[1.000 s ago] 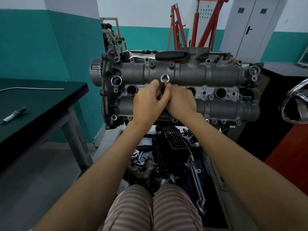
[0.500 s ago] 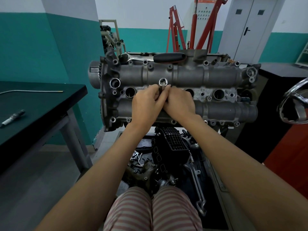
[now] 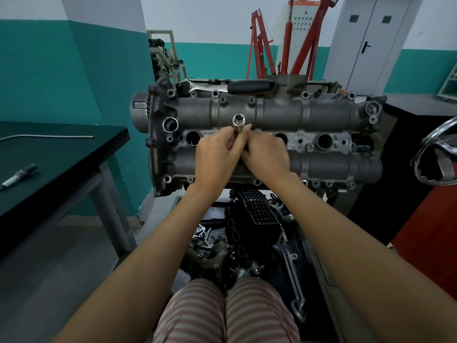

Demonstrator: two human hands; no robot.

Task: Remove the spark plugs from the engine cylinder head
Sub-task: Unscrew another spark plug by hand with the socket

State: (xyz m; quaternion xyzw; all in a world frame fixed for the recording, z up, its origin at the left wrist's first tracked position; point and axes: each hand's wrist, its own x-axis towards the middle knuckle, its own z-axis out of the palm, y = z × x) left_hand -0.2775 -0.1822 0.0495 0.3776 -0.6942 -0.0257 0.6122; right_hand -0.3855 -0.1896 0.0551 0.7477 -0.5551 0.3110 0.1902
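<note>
The grey engine cylinder head (image 3: 321, 115) stands in front of me with a row of round plug wells along its middle. A shiny socket (image 3: 239, 123) sticks up out of the second well from the left, its open end towards me. My left hand (image 3: 217, 159) and my right hand (image 3: 267, 157) meet around the socket's shaft, fingers closed on it. The well under my hands is hidden. Open wells show at the left (image 3: 193, 138) and the right (image 3: 324, 141). One removed spark plug (image 3: 18, 175) lies on the dark table at the left.
A ratchet with a black handle (image 3: 249, 86) lies along the head's far edge. The dark table (image 3: 61, 154) at the left also carries a thin metal rod (image 3: 47, 136). Loose engine parts (image 3: 247, 224) lie below the head. Red hoist (image 3: 289, 45) behind; chrome wheel (image 3: 435, 157) at right.
Both hands stay on the socket; it now shows a little more length above my fingers. My view has shifted slightly.
</note>
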